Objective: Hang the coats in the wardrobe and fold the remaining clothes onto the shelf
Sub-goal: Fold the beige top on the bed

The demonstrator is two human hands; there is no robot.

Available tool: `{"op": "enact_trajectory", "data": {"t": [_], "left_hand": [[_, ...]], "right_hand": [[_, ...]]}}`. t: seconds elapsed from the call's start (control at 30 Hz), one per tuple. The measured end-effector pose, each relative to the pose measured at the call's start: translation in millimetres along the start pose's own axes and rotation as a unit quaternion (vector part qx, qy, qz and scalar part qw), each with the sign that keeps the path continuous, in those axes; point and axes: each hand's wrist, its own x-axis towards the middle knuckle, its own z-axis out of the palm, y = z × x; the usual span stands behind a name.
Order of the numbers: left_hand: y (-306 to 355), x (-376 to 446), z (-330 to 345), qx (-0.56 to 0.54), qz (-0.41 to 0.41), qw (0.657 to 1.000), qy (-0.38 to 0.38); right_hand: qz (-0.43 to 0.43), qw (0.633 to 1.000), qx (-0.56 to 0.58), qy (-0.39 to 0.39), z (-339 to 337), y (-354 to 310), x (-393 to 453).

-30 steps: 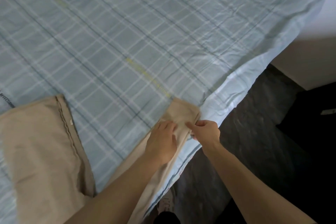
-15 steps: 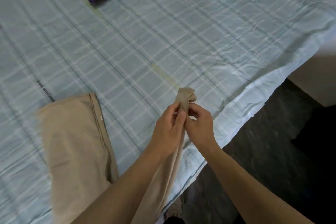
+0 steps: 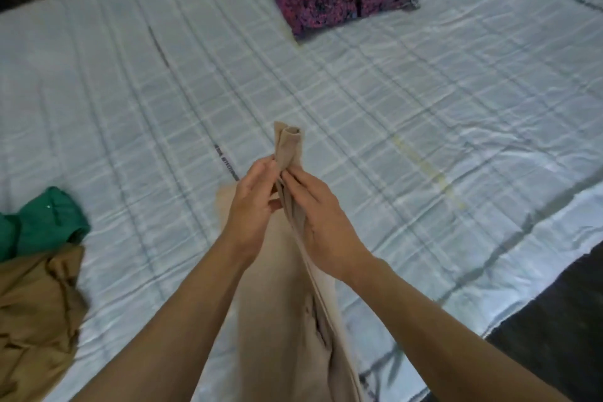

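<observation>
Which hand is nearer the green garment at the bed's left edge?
Left. The left hand pinches the beige trousers on the side facing the green garment; the right hand is beyond the trousers, farther right.

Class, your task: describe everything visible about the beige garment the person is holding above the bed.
The beige garment looks like thin, soft woven cloth, plain and unpatterned. It is gathered lengthwise into a narrow bunch; its top end sticks up above the fingers, curled over. The left hand and right hand pinch it from either side. Below them it hangs down and widens, with long creases. It is raised over the pale checked bedsheet.
</observation>
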Motion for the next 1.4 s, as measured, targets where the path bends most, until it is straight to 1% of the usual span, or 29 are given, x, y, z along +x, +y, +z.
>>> {"op": "enact_trajectory", "data": {"t": [0.07, 0.1, 0.13, 0.17, 0.2, 0.23, 0.27, 0.33, 0.37, 0.4, 0.47, 0.5, 0.53, 0.6, 0.63, 0.67, 0.7, 0.77, 0.83, 0.93, 1.03, 1.13, 1.2, 1.27, 1.33, 1.4], "left_hand": [[-16.2, 14.9, -36.6, -0.021, -0.061, 0.997, 0.05], [-28.3, 22.2, -53.2, 0.003, -0.101, 0.991, 0.082], [-44.2, 27.0, -69.9, 0.058, -0.15, 0.98, 0.118], [-60.4, 27.6, -85.3, 0.115, -0.2, 0.961, 0.152], [-75.7, 25.2, -99.1, 0.159, -0.236, 0.941, 0.181], [-89.7, 18.9, -110.1, 0.189, -0.252, 0.928, 0.198], [-102.5, 9.5, -117.6, 0.22, -0.247, 0.922, 0.199], [-122.9, -12.3, -122.6, 0.313, -0.199, 0.914, 0.163], [-131.6, -23.4, -122.0, 0.375, -0.153, 0.904, 0.139], [-138.3, -33.8, -120.1, 0.444, -0.093, 0.885, 0.11], [-147.3, -49.6, -113.2, 0.562, 0.047, 0.825, 0.031], [-151.1, -54.0, -108.3, 0.594, 0.104, 0.798, -0.015], [-156.6, -57.6, -102.7, 0.613, 0.143, 0.774, -0.061], [-170.9, -65.4, -92.3, 0.638, 0.169, 0.737, -0.143], [-179.0, -68.0, -89.7, 0.649, 0.166, 0.724, -0.165], [-186.7, -69.1, -89.0, 0.657, 0.152, 0.718, -0.174], [-192.9, -69.3, -89.2, 0.661, 0.138, 0.717, -0.173], [-200.7, -71.2, -88.8, 0.664, 0.134, 0.719, -0.156], [-202.7, -75.2, -84.3, 0.658, 0.133, 0.729, -0.134], [-202.2, -98.5, -74.4, 0.627, 0.135, 0.764, -0.075], [-206.5, -136.9, -67.3, 0.576, 0.126, 0.807, -0.034], [-208.9, -172.4, -57.6, 0.545, 0.147, 0.824, -0.048], [-208.3, -188.8, -50.1, 0.533, 0.16, 0.828, -0.07], [-208.1, -201.2, -43.8, 0.54, 0.16, 0.821, -0.089], [-209.1, -210.3, -37.8, 0.541, 0.169, 0.818, -0.102], [-209.9, -216.2, -31.1, 0.54, 0.185, 0.814, -0.109]], "right_hand": [[0.003, 0.996, -0.033, -0.085, 31.9, 6.0, 13.4], [0.017, 0.99, -0.048, -0.13, 46.6, 13.3, 16.7], [0.041, 0.982, -0.071, -0.171, 60.0, 22.0, 16.6], [0.079, 0.97, -0.1, -0.209, 70.9, 30.6, 13.0], [0.123, 0.958, -0.119, -0.23, 78.6, 37.6, 7.3], [0.154, 0.953, -0.126, -0.227, 83.3, 43.0, -1.1], [0.169, 0.954, -0.129, -0.211, 86.0, 47.2, -12.2], [0.172, 0.953, -0.157, -0.192, 88.1, 53.6, -39.9], [0.167, 0.949, -0.181, -0.197, 89.1, 55.6, -55.7], [0.159, 0.944, -0.206, -0.204, 91.5, 56.1, -71.6], [0.14, 0.93, -0.254, -0.225, 99.6, 55.1, -99.2], [0.133, 0.923, -0.272, -0.239, 105.4, 55.4, -111.2], [0.132, 0.915, -0.286, -0.251, 112.2, 56.8, -121.7], [0.138, 0.904, -0.312, -0.258, 125.3, 62.1, -137.1], [0.144, 0.899, -0.326, -0.253, 130.9, 64.8, -141.3], [0.148, 0.897, -0.338, -0.245, 136.0, 67.5, -143.1], [0.151, 0.896, -0.345, -0.236, 140.1, 69.3, -143.7], [0.148, 0.9, -0.344, -0.223, 143.3, 71.4, -143.0], [0.137, 0.911, -0.323, -0.219, 138.2, 72.7, -143.7], [0.149, 0.924, -0.267, -0.23, 121.1, 64.7, -153.1], [0.181, 0.919, -0.255, -0.24, 112.6, 40.1, -180.3], [0.213, 0.915, -0.26, -0.223, 106.1, 20.8, -209.9], [0.244, 0.917, -0.256, -0.185, 97.7, 18.7, -218.7], [0.263, 0.916, -0.266, -0.147, 91.3, 20.0, -221.0], [0.284, 0.915, -0.254, -0.132, 84.8, 21.9, -219.9], [0.288, 0.922, -0.231, -0.116, 76.9, 23.7, -219.0]]}}
